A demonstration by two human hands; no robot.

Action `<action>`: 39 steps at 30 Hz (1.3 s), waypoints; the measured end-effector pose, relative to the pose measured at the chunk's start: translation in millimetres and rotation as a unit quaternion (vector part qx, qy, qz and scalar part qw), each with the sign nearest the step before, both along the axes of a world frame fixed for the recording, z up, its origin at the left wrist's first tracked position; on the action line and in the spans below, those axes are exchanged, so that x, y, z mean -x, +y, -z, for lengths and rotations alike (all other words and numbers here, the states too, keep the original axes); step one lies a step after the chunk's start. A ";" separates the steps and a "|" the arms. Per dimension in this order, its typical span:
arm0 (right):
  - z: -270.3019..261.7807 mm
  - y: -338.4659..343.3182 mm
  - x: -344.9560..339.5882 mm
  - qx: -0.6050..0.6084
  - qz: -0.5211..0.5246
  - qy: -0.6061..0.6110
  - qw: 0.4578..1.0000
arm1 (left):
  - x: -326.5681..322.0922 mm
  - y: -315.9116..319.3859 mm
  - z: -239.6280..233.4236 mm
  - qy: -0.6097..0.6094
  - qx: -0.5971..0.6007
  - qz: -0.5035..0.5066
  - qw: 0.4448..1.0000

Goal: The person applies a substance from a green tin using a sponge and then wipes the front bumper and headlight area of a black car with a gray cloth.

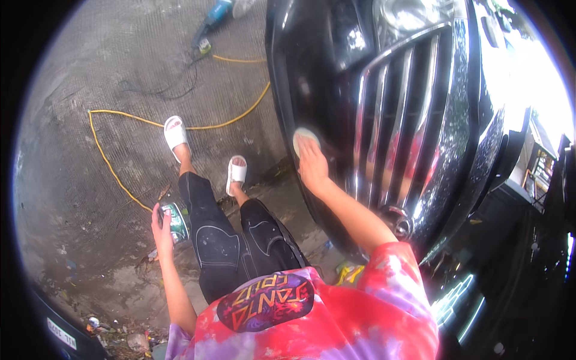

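My right hand [313,166] presses a pale round pad [306,137] flat against the glossy black front bumper [315,99] of a car, fingers spread over the pad. Beside it lies the car's chrome-barred grille [398,112], which reflects my shirt. Down at the left, my left hand [163,229] grips a round can [176,222] with a green and white label, held near my knee. What the can contains is hidden from view.
A yellow cord [108,157] runs over the concrete floor [67,135] near my white sandals. A blue power tool [218,13] with a dark cable lies beyond. Litter [137,342] and another dark vehicle [81,319] are at the lower left.
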State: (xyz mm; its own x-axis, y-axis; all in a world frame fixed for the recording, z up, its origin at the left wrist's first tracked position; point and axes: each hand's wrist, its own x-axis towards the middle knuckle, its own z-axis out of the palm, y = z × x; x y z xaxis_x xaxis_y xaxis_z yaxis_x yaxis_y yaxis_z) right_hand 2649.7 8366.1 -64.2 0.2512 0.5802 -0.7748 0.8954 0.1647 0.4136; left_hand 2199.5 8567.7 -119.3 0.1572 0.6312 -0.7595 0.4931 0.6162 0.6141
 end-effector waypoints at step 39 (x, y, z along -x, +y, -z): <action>-27.4 93.2 -30.8 0.093 -0.043 -0.014 0.995 | -27.9 191.6 19.7 -0.034 -0.039 0.033 0.998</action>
State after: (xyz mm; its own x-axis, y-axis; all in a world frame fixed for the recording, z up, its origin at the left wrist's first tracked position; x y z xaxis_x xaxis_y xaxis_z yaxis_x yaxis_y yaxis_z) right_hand 2680.5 8459.4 -36.8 0.2305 0.4482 -0.8637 0.8633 0.3153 0.3940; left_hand 2227.4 8759.3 -139.0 0.2500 0.6740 -0.6952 0.4861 0.5335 0.6921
